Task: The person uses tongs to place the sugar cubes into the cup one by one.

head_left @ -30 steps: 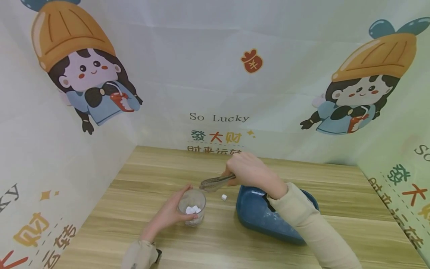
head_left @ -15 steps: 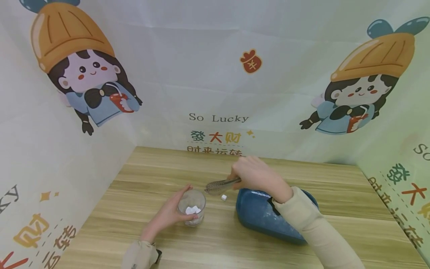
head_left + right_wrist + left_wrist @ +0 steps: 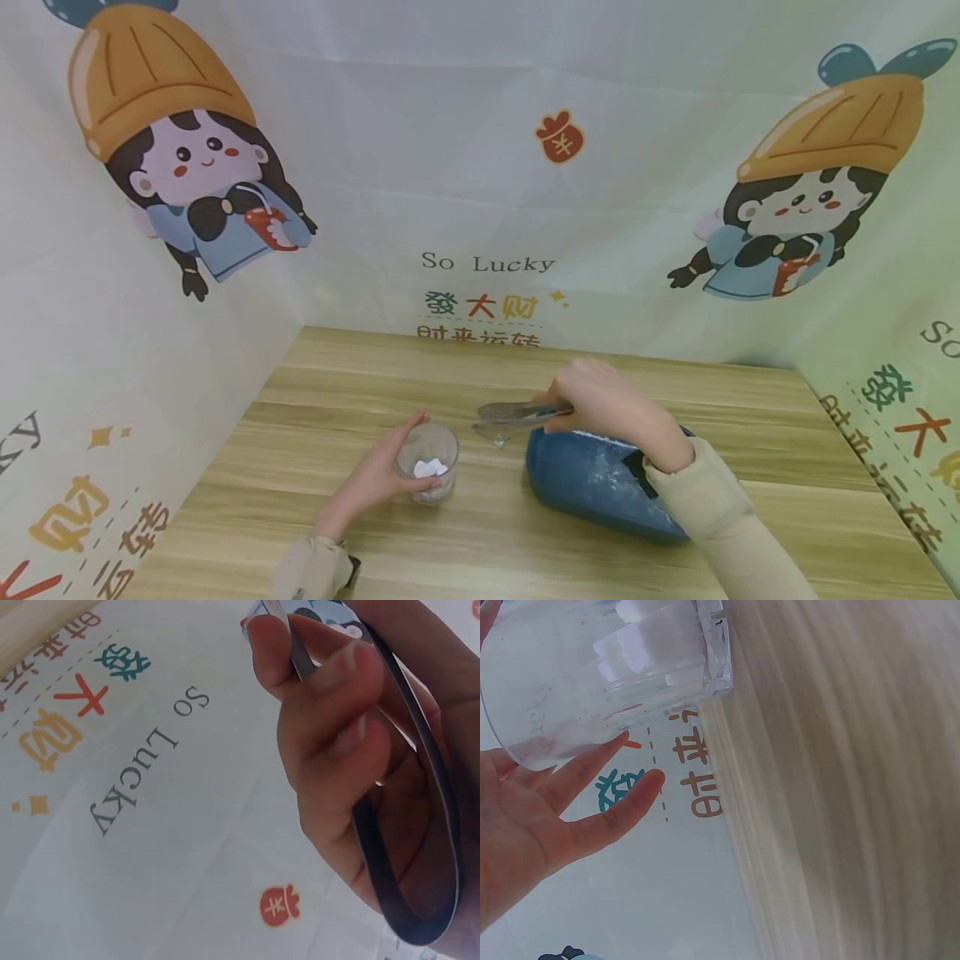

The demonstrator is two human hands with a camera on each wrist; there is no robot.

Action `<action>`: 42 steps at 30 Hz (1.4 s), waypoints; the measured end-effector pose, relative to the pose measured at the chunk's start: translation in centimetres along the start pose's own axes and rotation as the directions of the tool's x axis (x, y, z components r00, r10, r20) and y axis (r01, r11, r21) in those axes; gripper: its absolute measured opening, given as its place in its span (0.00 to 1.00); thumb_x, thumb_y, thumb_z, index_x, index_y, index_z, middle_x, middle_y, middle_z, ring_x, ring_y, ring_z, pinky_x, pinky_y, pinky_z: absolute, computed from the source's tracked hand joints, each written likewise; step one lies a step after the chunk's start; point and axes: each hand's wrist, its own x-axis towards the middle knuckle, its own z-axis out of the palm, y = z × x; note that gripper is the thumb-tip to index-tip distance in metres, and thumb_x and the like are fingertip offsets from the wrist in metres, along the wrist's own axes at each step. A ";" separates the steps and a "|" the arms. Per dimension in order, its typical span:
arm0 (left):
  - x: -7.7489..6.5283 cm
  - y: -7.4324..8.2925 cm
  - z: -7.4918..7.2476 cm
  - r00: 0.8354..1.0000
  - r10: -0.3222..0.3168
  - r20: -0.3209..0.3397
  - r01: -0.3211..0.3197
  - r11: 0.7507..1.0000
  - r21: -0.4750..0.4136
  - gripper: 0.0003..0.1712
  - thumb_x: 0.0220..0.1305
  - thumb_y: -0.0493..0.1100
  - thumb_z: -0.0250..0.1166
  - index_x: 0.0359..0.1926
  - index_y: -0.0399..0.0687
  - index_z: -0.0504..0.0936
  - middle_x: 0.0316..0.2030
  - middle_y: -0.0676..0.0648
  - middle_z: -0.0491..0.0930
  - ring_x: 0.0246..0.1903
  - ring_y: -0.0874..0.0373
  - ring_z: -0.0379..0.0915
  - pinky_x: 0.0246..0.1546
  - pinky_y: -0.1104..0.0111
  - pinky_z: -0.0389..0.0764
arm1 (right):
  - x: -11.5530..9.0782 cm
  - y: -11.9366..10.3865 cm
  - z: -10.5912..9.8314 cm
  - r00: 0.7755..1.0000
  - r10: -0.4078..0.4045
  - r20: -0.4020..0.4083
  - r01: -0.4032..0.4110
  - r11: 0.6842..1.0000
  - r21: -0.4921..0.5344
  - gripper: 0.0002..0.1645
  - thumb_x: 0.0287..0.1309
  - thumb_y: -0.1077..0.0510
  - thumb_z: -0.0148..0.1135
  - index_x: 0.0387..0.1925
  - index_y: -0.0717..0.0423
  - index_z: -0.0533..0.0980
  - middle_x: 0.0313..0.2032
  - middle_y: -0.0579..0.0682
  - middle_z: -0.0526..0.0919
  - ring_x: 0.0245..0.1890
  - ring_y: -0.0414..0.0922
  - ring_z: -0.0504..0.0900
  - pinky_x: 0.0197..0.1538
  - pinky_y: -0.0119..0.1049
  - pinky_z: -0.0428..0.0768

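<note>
My left hand holds a clear glass between thumb and fingers; the glass stands on the table with several small white cubes in its lower part. In the left wrist view two fingers reach along the glass and the others are partly cut off. Metal tongs are gripped in my right hand, their two arms slightly apart. The tong tips hover around a small white cube on the table, partly covering it. Curled fingers wrap the bent strip of the tongs in the right wrist view.
A dark blue container sits on the wooden table under my right forearm, which hides part of it. Printed cloth walls enclose the table at the back and both sides.
My right hand and the tongs have moved right and a little down, from beside the glass rim to the loose cube. The tong arms have spread. My left hand keeps its place on the glass.
</note>
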 end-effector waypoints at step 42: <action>0.1 -0.1 0.1 1.000 -0.015 -0.004 0.015 1.000 -0.004 0.57 0.35 0.53 0.74 0.65 0.40 0.55 0.62 0.40 0.63 0.59 0.42 0.61 0.60 0.46 0.62 | -10.0 -2.4 10.0 0.855 -0.041 -0.517 0.125 0.984 0.128 0.27 0.40 0.62 0.68 0.47 0.65 0.75 0.32 0.54 0.85 0.17 0.23 0.72 0.20 0.09 0.67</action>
